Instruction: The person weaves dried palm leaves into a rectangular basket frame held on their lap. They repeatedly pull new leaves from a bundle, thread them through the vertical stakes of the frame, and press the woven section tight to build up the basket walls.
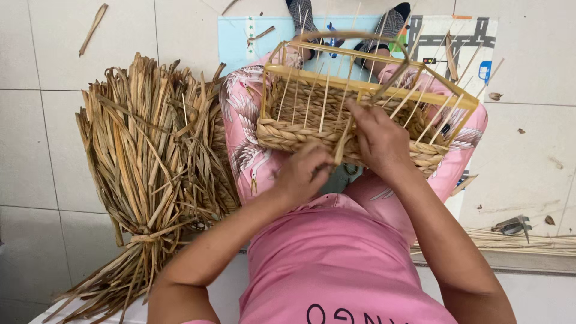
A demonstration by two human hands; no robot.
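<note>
The straw strand (342, 144) runs from 12 to 6 o'clock against the basket (288, 135), right hand (378, 138) pinching its top, left hand (303, 174) closed around its lower end.

A home floor used as a small weaving place is shown. The ground is made of big pale floor tiles (48, 150), like those laid in a house. A light blue play mat (240, 36) with little roads drawn on it is spread at the top middle of the frame. A big tied bundle of dry straw (144, 156) is laid at the left. A half-made woven basket (354, 102) on a wooden frame is held on a lap in the middle. Loose thin sticks (528, 240) are left at the lower right, and bits of straw are scattered at the upper left. No workbench is used.
</note>
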